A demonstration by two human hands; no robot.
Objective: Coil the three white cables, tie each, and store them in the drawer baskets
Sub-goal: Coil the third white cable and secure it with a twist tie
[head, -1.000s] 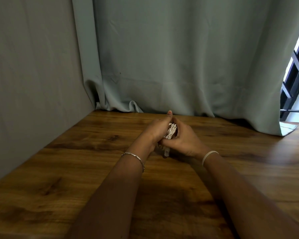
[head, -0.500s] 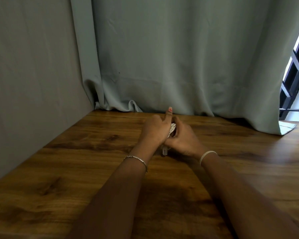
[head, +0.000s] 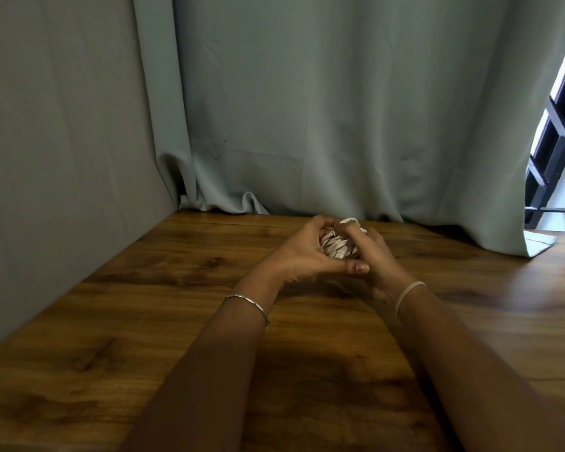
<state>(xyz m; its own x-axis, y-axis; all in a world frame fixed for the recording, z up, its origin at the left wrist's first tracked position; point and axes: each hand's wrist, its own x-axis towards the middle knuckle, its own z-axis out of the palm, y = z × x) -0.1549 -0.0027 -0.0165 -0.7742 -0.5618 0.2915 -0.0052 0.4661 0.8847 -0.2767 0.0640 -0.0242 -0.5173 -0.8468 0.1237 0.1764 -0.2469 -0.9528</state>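
A bundle of coiled white cable [head: 336, 245] sits between both my hands, just above the wooden table [head: 144, 321]. My left hand [head: 302, 252] cups it from the left, thumb stretched under the coil. My right hand [head: 377, 256] grips it from the right, and a white loop passes over one of its fingers at the top. Most of the coil is hidden by my fingers. No other cable, drawer or basket is in view.
A grey-green curtain [head: 340, 125] hangs along the table's back edge, and a grey wall panel [head: 62, 158] closes the left side. A dark window frame [head: 555, 141] shows at the far right. A white band circles my right wrist.
My left hand has turned and opened around the coil, showing more of the white loops. Its raised finger has come down. A white loop now sits over a right-hand finger.
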